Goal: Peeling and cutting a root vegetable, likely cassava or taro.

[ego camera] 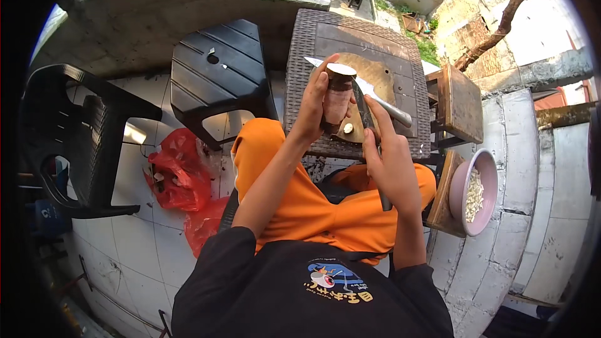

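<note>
My left hand point(310, 105) grips a thick piece of root, probably cassava point(336, 101), held upright with its white cut end on top. Brown bark remains near both ends, and a pinkish layer shows between. In my right hand point(392, 164) is a knife with a dark blade point(362, 105), its blade close beside the root's right side; whether they touch I cannot tell. Below them a wooden chopping board point(375, 66) lies on a brown woven-pattern table point(300, 44). A second knife with a metal handle point(398, 113) rests across the board, partly hidden. A small whitish piece point(348, 128) sits near the board's front edge.
At right, a pink basin point(489, 183) with pale cut pieces point(474, 195) stands tilted in view on a wooden stool point(439, 197). Another wooden stool point(465, 103) stands beyond. Left are a black plastic stool point(218, 75), a black chair point(94, 136) and red plastic bags point(181, 173).
</note>
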